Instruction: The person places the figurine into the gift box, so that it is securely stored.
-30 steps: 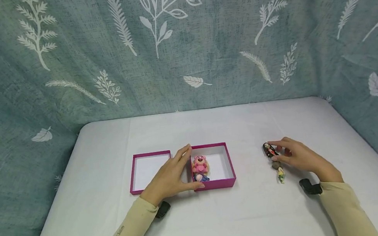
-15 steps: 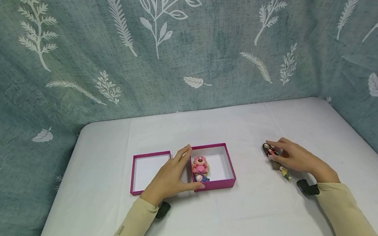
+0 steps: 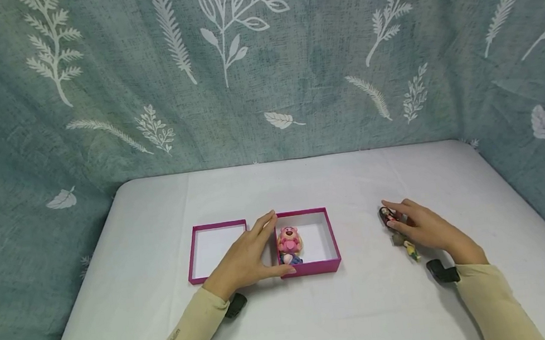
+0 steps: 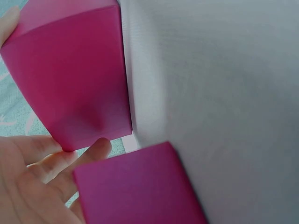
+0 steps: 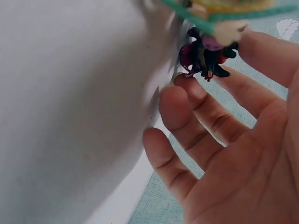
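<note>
Leftmost on the white-covered desk [image 3: 368,305], nearer its left edge than its right, I see a white-lined tray [image 3: 217,250] with a magenta rim. A sleeve [image 3: 180,337] with small lettering reaches in past it, a black device [image 3: 236,305] at its cuff. The left hand [image 3: 242,260] spans the left side of a magenta box [image 3: 310,269], gripping it: thumb along the near wall, fingertips at the far left corner. The box sits roughly midway between the desk's side edges. Inside, against its left wall, a pink bear [image 3: 289,241] lies face up, and a blue figure [image 3: 290,259] lies in the near left corner.

Well over to the right, towards the desk's right edge, a dark-haired figure [image 3: 387,217] lies with its head pointing to the far edge. The right hand [image 3: 427,225] has it pinched between thumb and forefinger; from its wrist I can see the other fingers spread close to the cloth. Just nearer to me are a grey-brown piece [image 3: 397,240], partly hidden, and, right beside it, a yellow-and-green figure [image 3: 412,251], tilted. Another black device [image 3: 442,272] sits at that cuff. Beyond the far edge hangs a leaf-patterned curtain [image 3: 315,103].
</note>
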Demonstrator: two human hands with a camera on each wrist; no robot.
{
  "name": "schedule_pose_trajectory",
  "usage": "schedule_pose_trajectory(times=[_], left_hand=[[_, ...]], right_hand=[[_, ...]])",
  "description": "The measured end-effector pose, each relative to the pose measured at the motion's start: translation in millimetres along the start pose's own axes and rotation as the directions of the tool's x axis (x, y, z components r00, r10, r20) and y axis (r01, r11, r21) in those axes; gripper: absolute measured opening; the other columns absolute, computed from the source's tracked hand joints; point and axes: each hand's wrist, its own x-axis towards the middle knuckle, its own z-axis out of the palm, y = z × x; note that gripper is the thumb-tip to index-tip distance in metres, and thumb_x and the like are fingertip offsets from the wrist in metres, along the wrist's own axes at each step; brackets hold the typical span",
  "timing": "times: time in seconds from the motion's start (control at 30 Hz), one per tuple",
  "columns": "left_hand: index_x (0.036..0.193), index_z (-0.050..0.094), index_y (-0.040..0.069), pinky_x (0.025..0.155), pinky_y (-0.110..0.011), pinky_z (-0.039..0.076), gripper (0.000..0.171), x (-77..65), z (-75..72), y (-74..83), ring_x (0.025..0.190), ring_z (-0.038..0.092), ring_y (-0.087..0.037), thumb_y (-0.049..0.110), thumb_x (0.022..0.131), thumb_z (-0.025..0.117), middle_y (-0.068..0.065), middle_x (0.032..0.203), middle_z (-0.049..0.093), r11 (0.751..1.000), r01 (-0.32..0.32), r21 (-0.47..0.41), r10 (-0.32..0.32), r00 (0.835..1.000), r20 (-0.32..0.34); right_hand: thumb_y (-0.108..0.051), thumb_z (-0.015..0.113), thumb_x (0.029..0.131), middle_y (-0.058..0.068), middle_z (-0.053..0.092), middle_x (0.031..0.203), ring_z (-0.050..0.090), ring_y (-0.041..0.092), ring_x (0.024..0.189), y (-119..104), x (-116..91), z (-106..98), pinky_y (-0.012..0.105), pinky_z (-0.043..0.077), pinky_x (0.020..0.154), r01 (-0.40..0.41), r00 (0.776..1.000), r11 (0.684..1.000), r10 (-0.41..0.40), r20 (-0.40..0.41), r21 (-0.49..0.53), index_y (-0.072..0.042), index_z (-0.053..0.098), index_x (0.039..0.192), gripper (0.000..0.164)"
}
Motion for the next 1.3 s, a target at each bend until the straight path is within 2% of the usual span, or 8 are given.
schedule_pose_trajectory(times=[0.23, 0.5, 0.63, 0.93, 1.1, 1.3], left_hand=[[0.158, 0.019, 0.013, 0.114, -0.055, 0.033, 0.112, -1.6, 0.2, 0.0, 0.143, 0.037, -0.022, 0.072, 0.075, 0.068, 0.002, 0.164, 0.02, 1.0, 0.007, 0.006, -0.007, 1.0, 0.004], [0.157, 0.021, 0.011, 0.113, -0.055, 0.034, 0.112, -0.8, 0.6, -0.1, 0.141, 0.041, -0.023, 0.071, 0.075, 0.069, -0.004, 0.162, 0.025, 1.0, -0.007, 0.009, 0.007, 1.0, -0.009], [0.157, 0.021, 0.011, 0.114, -0.056, 0.034, 0.113, -1.1, 0.0, -0.1, 0.142, 0.04, -0.023, 0.071, 0.075, 0.069, -0.004, 0.162, 0.025, 1.0, -0.006, 0.002, 0.006, 1.0, -0.01], [0.157, 0.021, 0.011, 0.114, -0.055, 0.034, 0.112, -0.5, -0.7, 0.3, 0.143, 0.038, -0.022, 0.071, 0.075, 0.069, -0.004, 0.162, 0.024, 1.0, -0.009, 0.007, 0.009, 1.0, -0.006], [0.157, 0.022, 0.01, 0.114, -0.056, 0.034, 0.111, -0.4, -2.0, 1.1, 0.143, 0.038, -0.022, 0.069, 0.075, 0.07, -0.005, 0.162, 0.025, 1.0, -0.018, 0.004, 0.018, 1.0, -0.01], [0.157, 0.022, 0.01, 0.114, -0.056, 0.034, 0.112, -0.5, -2.1, 1.5, 0.143, 0.038, -0.022, 0.069, 0.075, 0.07, -0.004, 0.162, 0.025, 1.0, -0.015, 0.004, 0.015, 1.0, -0.008]], right_hand=[[-0.026, 0.061, 0.098, 0.005, 0.056, 0.098, 0.042, 0.007, 0.07, -3.6, 0.2, -0.2, 0.024, 0.038, 0.059, -0.005, 1.0, 1.0, 0.005, 0.008, -0.011, 0.0, 0.05, 0.141, 0.052], [-0.028, 0.063, 0.097, 0.009, 0.056, 0.104, 0.044, 0.006, 0.069, -1.4, -0.7, -1.3, 0.024, 0.04, 0.06, -0.016, 0.999, 1.0, 0.016, 0.032, -0.016, 0.002, 0.046, 0.143, 0.058], [-0.029, 0.063, 0.097, 0.008, 0.056, 0.101, 0.043, 0.007, 0.068, -2.4, 0.2, -1.6, 0.024, 0.039, 0.059, -0.028, 0.999, 1.0, 0.029, 0.036, -0.009, 0.002, 0.047, 0.143, 0.058], [-0.026, 0.068, 0.093, 0.008, 0.059, 0.097, 0.045, 0.008, 0.067, 0.1, 1.5, 1.3, 0.024, 0.04, 0.056, -0.019, 1.0, 1.0, 0.019, -0.012, 0.0, 0.003, 0.053, 0.136, 0.054], [-0.028, 0.067, 0.094, 0.008, 0.057, 0.099, 0.043, 0.008, 0.068, 0.6, 1.1, -0.1, 0.024, 0.039, 0.057, -0.042, 0.999, 0.999, 0.042, 0.021, 0.018, 0.003, 0.05, 0.14, 0.058], [-0.027, 0.066, 0.095, 0.004, 0.052, 0.092, 0.04, 0.008, 0.067, 1.3, -1.2, -3.1, 0.024, 0.035, 0.056, -0.034, 0.998, 0.998, 0.031, 0.053, 0.059, 0.005, 0.045, 0.143, 0.062]])
